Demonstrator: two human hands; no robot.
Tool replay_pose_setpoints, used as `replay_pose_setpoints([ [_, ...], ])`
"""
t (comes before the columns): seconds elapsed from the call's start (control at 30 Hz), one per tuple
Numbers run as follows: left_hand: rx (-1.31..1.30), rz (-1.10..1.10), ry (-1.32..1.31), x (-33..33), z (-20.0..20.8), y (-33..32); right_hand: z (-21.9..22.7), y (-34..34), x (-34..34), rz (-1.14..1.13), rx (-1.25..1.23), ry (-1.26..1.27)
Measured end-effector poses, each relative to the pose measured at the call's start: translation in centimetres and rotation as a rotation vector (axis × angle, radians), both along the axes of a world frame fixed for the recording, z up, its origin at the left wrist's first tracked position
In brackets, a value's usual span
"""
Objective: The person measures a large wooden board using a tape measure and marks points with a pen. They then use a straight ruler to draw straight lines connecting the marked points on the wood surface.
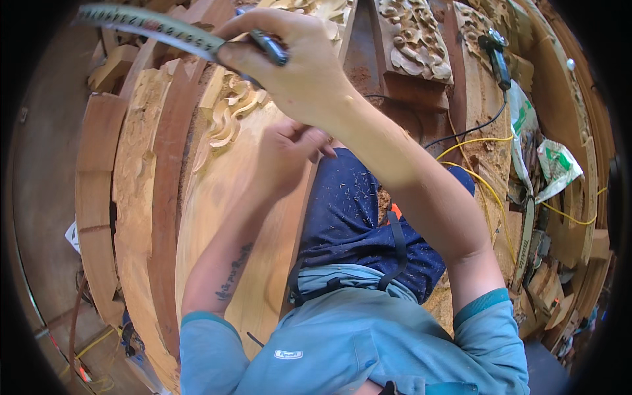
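Only the head camera here, looking straight down. The right hand (289, 62) is up near the top of the shot, fingers wrapped tight around the dark handle of a long curved rasp (155, 27) whose speckled blade runs off to the upper left. The left hand (286, 155) sits just below it, fingers curled and resting on the big pale wood panel (224, 217); can't tell if it's pinching anything small, it looks closed against the wood. So the two hands are close but not touching, one above the other.

The panel is the landmark. It leans up along the person's left side, right against the dark blue trousers (359, 224), which are sprinkled with wood chips. A leaf carving (227, 112) is cut into its upper part, just under the rasp. To the left of the panel stand more curved boards, one dark red (168, 197), then a bare brownish floor (46, 171).

Above and to the right of the panel there's a finished carved block (411, 39), a power tool (497, 56) with a black cord, a yellow cable (487, 191) looping over sawdust, and some crumpled white and green bags (556, 164). Further right is a heap of wood offcuts.
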State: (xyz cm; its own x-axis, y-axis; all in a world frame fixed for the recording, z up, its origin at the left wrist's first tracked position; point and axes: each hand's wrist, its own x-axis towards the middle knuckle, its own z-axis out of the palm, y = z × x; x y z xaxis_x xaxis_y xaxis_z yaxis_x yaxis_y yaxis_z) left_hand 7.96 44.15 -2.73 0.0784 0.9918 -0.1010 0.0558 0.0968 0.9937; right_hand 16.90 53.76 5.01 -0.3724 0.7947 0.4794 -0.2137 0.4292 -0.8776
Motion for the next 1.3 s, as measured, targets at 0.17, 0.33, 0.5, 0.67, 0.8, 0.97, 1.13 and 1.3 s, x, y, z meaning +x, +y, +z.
replay_pose_setpoints([
  [0.17,0.150,0.417,0.030,-8.6,-2.8,5.2,-5.6,2.9,0.4,-0.331,0.224,-0.256],
  [0.33,0.131,0.577,-0.076,-14.0,-7.7,8.2,-17.5,2.8,4.6,-0.384,0.091,-0.563],
  [0.5,0.061,0.625,-0.072,-14.6,-9.0,9.2,-22.0,3.5,3.3,-0.402,0.130,-0.748],
  [0.67,0.103,0.598,-0.113,-14.6,-9.5,9.3,-22.6,3.6,3.0,-0.383,0.097,-0.762],
  [0.8,0.071,0.555,-0.049,-15.2,-9.3,9.3,-22.4,4.1,2.7,-0.341,0.030,-0.810],
  [0.97,-0.113,0.581,0.598,-15.2,-7.3,9.4,-22.8,4.7,2.9,-0.346,0.091,-0.780],
  [1.13,0.902,0.295,1.363,-13.6,-6.2,11.3,-22.0,5.1,3.1,-0.265,0.018,-0.845],
  [1.3,0.590,-0.119,1.243,-12.9,-8.7,13.2,-21.8,5.2,3.4,-0.239,0.024,-0.842],
])
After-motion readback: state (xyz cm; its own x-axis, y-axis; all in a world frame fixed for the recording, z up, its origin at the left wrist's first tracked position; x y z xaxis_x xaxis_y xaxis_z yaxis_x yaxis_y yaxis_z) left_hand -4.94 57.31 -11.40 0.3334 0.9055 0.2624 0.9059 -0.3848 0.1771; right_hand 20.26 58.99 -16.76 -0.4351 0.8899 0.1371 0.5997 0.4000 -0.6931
